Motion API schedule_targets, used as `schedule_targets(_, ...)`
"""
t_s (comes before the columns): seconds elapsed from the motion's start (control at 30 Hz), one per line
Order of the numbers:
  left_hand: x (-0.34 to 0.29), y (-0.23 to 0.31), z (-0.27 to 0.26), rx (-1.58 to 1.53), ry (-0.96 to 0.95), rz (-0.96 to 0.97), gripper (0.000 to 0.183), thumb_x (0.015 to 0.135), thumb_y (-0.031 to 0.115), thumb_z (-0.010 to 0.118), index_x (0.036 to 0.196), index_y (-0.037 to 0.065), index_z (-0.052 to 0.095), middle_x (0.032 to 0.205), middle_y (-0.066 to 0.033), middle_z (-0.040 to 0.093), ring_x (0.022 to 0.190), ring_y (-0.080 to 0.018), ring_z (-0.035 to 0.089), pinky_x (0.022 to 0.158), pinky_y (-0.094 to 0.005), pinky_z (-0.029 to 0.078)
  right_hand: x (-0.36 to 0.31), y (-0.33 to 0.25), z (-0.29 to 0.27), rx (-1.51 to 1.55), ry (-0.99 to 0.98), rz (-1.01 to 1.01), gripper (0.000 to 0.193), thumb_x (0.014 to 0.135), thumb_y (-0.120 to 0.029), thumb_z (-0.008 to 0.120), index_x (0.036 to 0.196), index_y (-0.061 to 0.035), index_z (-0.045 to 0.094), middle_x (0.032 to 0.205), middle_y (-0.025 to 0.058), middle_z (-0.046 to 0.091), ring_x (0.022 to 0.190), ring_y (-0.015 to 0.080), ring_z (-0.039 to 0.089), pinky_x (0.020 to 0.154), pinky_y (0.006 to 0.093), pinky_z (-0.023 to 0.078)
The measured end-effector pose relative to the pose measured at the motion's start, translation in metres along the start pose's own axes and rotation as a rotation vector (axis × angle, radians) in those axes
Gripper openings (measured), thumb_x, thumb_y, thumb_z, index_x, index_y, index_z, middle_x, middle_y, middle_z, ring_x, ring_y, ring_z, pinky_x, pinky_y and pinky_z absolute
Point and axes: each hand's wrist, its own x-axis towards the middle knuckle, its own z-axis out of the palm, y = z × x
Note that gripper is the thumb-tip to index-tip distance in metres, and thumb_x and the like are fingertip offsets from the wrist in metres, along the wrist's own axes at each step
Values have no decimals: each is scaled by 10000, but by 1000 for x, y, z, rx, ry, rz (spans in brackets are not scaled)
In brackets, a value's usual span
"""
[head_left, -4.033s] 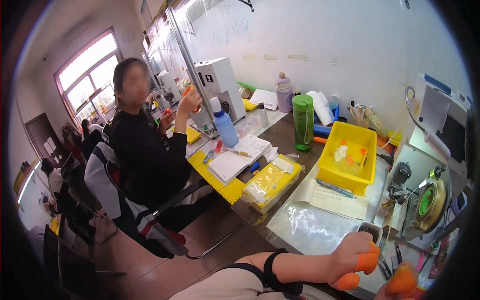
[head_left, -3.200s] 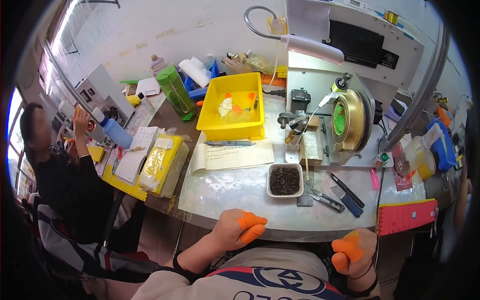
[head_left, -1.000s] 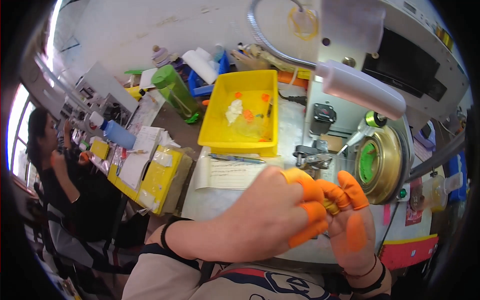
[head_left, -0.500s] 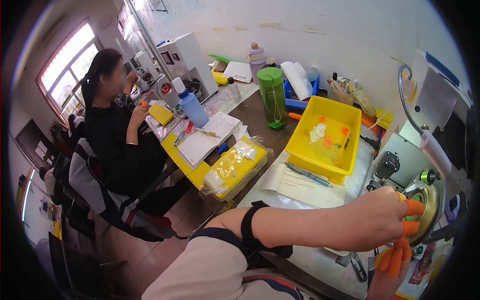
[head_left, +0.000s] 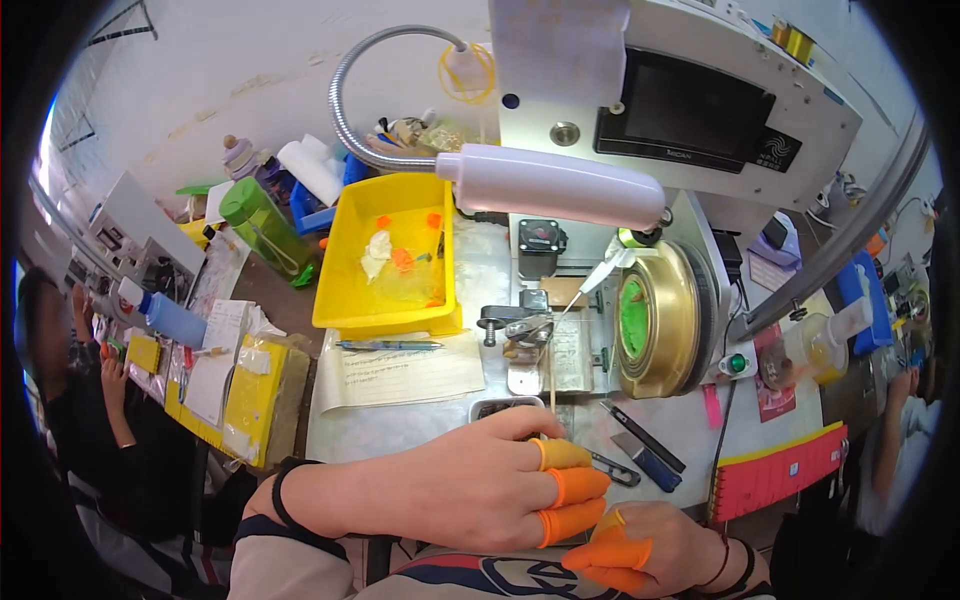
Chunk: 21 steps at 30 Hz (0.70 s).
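My left hand (head_left: 480, 485) reaches in from the lower left with its fingers curled down, orange and yellow finger cots on the tips. Just beyond its knuckles a thin wooden stick (head_left: 552, 380) stands up; whether my fingers hold it is hidden. Close beside it, my right hand (head_left: 665, 545) has its fingers closed, also in orange cots. What lies between the fingertips of either hand cannot be made out. In front of both hands stands a bench machine with a gold wheel (head_left: 660, 320) with a green centre, and a small metal fixture (head_left: 525, 330).
A yellow bin (head_left: 385, 310) holds white and orange scraps. Near it lie a pen (head_left: 390, 345) and a written sheet (head_left: 400, 375). A lamp (head_left: 560, 185) hangs above. Tweezers (head_left: 615, 468), dark tools (head_left: 648, 450) and a red folder (head_left: 780, 470) lie nearby. Other people sit at both sides.
The view has swung to the right, bringing the machine and lamp to the middle. Both hands now appear lower and nearer the centre, still close together, with their fingers closed.
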Motion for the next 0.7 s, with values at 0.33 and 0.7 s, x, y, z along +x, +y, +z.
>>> schedule_targets(0.33,24,-1,9,112,431,-187,271,605,118,677,873,133,637,915,-11,555,701,-120,530,564,-265,359,-3,8,-69,-979,720,315,542,727,-133,644,1208,-28,419,1163,154,450,1038,249,475,855,345,378)
schedule_targets(0.7,24,-6,3,-291,688,-351,164,702,16,625,857,67,614,872,-72,479,741,-132,474,662,-245,386,57,16,-33,-714,293,-80,540,663,-162,719,1133,-45,479,939,35,603,885,174,566,884,412,331)
